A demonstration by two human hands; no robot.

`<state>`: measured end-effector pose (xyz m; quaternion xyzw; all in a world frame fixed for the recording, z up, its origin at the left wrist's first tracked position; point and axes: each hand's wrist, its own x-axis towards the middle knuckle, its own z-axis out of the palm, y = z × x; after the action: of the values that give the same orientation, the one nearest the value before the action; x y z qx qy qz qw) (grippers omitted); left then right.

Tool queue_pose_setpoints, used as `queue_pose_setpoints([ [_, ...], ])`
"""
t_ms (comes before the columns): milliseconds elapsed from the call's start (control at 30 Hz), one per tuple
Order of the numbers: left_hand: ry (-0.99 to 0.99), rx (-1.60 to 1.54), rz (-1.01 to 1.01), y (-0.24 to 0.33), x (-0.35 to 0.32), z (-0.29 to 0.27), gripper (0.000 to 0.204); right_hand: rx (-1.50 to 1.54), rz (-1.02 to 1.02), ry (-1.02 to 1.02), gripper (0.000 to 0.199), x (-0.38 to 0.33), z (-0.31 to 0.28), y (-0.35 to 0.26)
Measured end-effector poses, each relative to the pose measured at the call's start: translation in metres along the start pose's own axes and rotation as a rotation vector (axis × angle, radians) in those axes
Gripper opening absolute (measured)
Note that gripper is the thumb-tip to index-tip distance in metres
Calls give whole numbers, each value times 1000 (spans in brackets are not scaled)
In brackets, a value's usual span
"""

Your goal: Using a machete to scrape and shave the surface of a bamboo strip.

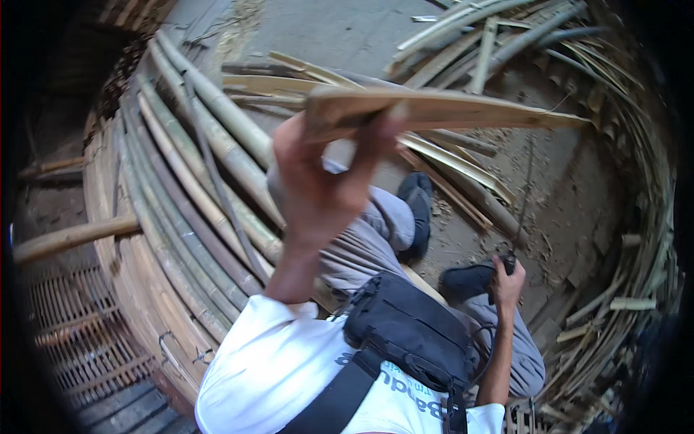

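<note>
My left hand (pixel 325 177) is raised in front of me, blurred by motion, its fingers closed around one end of a split bamboo piece (pixel 470 108). That piece points away to the right, roughly level, and its far end narrows. Lower down at the right, my right hand (pixel 508 281) grips the dark handle of a long knife (pixel 526 192). The thin blade points forward, away from me, and is apart from the bamboo piece. Beneath it lies the floor with scattered chips.
Several long bamboo poles (pixel 217 173) lie side by side at my left. Split strips (pixel 650 210) are heaped along the right, with more pieces (pixel 470 170) on the floor ahead. My shoes (pixel 416 210) are close by. A black bag (pixel 412 329) hangs at my front.
</note>
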<state>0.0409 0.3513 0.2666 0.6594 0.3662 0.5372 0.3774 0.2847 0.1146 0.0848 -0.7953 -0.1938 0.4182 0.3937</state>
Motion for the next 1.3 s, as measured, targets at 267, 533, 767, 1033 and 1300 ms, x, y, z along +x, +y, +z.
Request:
queue_pose_setpoints([
  [267, -491, -257, -535, -49, -48, -90, 71, -285, -206, 13, 25, -5, 13, 32],
  [533, -789, -137, -1069, -78, -61, -87, 26, -484, -184, 99, 21, -43, -36, 26],
  [767, -1229, 349, -655, -75, -71, -48, 51, -430, -239, 113, 15, -51, -24, -8],
  [1033, -1098, -17, -885, -110, -134, -26, 42, -752, -517, -221, 32, -16, 26, 1],
  [1300, -1062, -326, -1414, -99, -125, -8, 38, -629, -220, -39, 24, 37, 0, 14],
])
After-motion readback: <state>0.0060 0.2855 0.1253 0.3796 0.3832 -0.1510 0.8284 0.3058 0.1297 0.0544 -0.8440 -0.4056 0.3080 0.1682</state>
